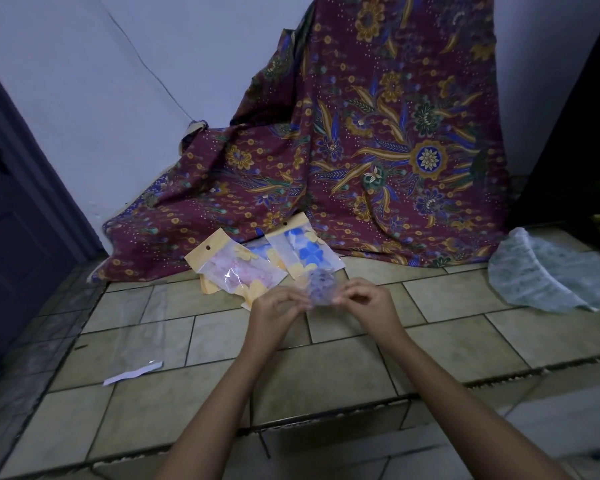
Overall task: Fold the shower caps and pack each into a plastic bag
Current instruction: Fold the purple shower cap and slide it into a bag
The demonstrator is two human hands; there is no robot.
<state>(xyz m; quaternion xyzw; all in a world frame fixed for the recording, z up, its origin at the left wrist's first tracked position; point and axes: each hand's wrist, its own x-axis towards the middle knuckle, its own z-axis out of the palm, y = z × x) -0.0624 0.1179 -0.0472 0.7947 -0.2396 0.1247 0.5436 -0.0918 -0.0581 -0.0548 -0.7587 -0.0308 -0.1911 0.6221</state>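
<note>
Shower cap (321, 287), bunched small, is pinched between left hand (278, 306) and right hand (364, 301) fingers.

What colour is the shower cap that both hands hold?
The shower cap is translucent pale purple with darker specks; the head view shows it.

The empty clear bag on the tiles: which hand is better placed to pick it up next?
Probably the left. The bag lies on the side of the left hand; both hands pinch the folded cap, so the right hand could hold it alone.
</note>
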